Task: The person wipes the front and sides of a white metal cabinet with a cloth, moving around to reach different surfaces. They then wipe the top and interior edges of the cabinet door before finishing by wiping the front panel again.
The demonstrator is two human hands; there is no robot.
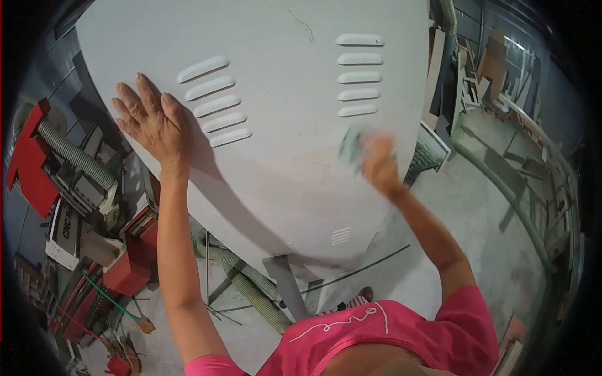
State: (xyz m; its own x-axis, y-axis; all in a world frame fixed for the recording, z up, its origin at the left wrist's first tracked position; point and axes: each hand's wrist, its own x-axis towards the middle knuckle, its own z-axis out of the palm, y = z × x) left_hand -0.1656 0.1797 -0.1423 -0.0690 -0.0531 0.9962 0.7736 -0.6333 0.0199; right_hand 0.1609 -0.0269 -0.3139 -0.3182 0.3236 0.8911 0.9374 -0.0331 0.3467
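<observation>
A large pale metal panel (276, 163) with two columns of raised louvre vents fills the middle of the head view. My left hand (153, 122) lies flat on its left side, fingers spread, beside the left vents (216, 100). Below the right vents (359, 76), my right hand (379, 160) presses a light green-grey cloth (351, 147) against the panel; both are smeared by motion. Faint brownish marks (313, 161) show on the surface left of the cloth. A thin curved scratch or thread (302, 24) is near the top.
Red and white machinery (69, 232) with a ribbed hose (75, 153) stands at the left. More ribbed hose (257, 294) and a thin rod (357, 269) are below the panel. Boards (495, 59) lean at the back right, and a large pipe (501, 188) curves along the right.
</observation>
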